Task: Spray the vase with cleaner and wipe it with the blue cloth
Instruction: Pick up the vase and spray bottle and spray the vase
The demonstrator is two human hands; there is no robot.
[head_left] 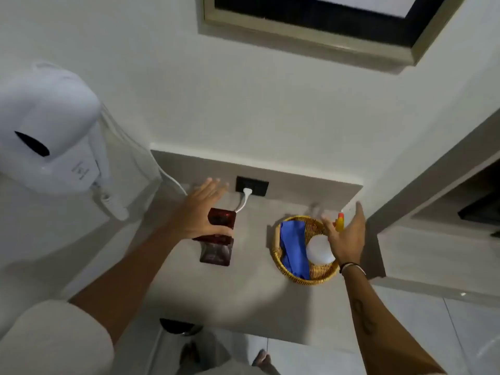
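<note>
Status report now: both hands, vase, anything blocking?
Left hand open over vase. Right hand open near spray bottle. Blue cloth in basket. Nothing blocking.

The vase (216, 239) is glossy dark-red glass. At its three o'clock a woven wicker basket (303, 277) holds soft blue cloth (293, 244). The counter (243, 299) looks smooth and matt.

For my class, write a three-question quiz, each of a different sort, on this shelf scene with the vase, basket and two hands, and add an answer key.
1. True or false: the blue cloth lies inside the wicker basket.
2. Which hand is over the dark red vase? A) left hand B) right hand
3. Fill in: the spray bottle, white with a yellow and red top, stands in the ____.

Key: 1 true; 2 A; 3 basket. Both hands are open and neither has closed on anything yet.
</note>
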